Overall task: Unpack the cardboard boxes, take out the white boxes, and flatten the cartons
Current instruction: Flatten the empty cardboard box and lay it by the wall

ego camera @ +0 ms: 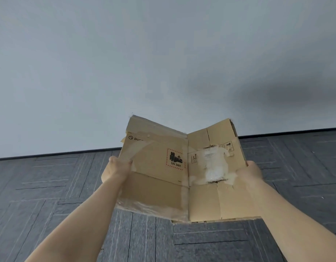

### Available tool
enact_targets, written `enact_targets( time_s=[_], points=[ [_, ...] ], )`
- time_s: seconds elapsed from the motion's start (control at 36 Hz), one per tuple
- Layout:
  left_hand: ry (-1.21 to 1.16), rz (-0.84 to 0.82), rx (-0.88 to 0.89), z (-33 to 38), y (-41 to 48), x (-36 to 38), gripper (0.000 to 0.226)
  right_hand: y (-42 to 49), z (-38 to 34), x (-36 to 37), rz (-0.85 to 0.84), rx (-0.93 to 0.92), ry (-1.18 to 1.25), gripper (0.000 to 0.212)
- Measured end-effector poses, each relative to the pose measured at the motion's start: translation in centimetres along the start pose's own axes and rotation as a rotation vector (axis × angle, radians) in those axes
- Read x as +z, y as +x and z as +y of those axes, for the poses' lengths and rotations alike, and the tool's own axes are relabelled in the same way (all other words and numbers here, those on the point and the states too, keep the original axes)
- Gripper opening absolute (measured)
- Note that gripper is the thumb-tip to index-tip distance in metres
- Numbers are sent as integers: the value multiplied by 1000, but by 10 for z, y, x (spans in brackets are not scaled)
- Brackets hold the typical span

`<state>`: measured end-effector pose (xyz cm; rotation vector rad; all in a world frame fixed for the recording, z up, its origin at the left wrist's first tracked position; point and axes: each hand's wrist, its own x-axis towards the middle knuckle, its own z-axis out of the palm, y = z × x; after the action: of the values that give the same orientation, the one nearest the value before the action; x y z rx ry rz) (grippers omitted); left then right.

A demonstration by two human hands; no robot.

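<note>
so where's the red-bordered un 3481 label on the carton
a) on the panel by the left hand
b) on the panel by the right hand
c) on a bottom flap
a: the UN 3481 label sits on the panel of the cardboard carton gripped by the left hand; the panel by the right hand bears a torn white patch.

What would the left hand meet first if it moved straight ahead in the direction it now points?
The left hand, gripping the carton at its left edge, points ahead. Nothing shows beyond it, so it would probably reach the grey wall just above the carpet; depth is unclear.
</note>
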<state>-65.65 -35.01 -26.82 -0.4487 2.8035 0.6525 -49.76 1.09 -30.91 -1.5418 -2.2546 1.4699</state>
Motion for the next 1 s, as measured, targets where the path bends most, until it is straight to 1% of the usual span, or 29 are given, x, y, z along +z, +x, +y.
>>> enact_targets(
  time_s=[0.08,0.17,0.25,0.33,0.36,0.39,0.44,0.5,0.58,0.67,0.72,0.89,1.0],
  points=[
    [4,-12,-21,19,34,14,57,30,-19,14,-8,-11,-20,17],
    [3,-30,-30,31,73,33,53,64,-34,34,-41,4,-26,24],
    [13,-57,-24,38,121,58,48,102,-44,63,-116,24,-23,35],
    [32,-129,-16,37,173,90,44,141,-44,103,-145,60,-22,46],
    [37,-156,-8,36,192,101,44,155,-43,118,-137,73,-16,46],
    [40,-188,3,35,209,113,45,168,-41,133,-122,83,-19,41],
    [52,-260,37,31,243,138,50,197,-31,165,-83,106,-19,40],
    [69,-312,71,26,276,165,56,223,-22,196,-66,107,-4,40],
    [78,-338,98,17,320,212,57,259,0,244,-57,92,49,47],
    [72,-307,116,4,356,265,56,303,33,292,-34,64,65,56],
    [35,-253,147,-3,376,302,54,335,57,321,5,28,82,59],
    [-64,54,325,-18,430,398,52,407,115,385,115,-98,170,59],
    [-78,152,344,-30,465,445,53,449,145,417,94,-131,216,62]
  ],
)
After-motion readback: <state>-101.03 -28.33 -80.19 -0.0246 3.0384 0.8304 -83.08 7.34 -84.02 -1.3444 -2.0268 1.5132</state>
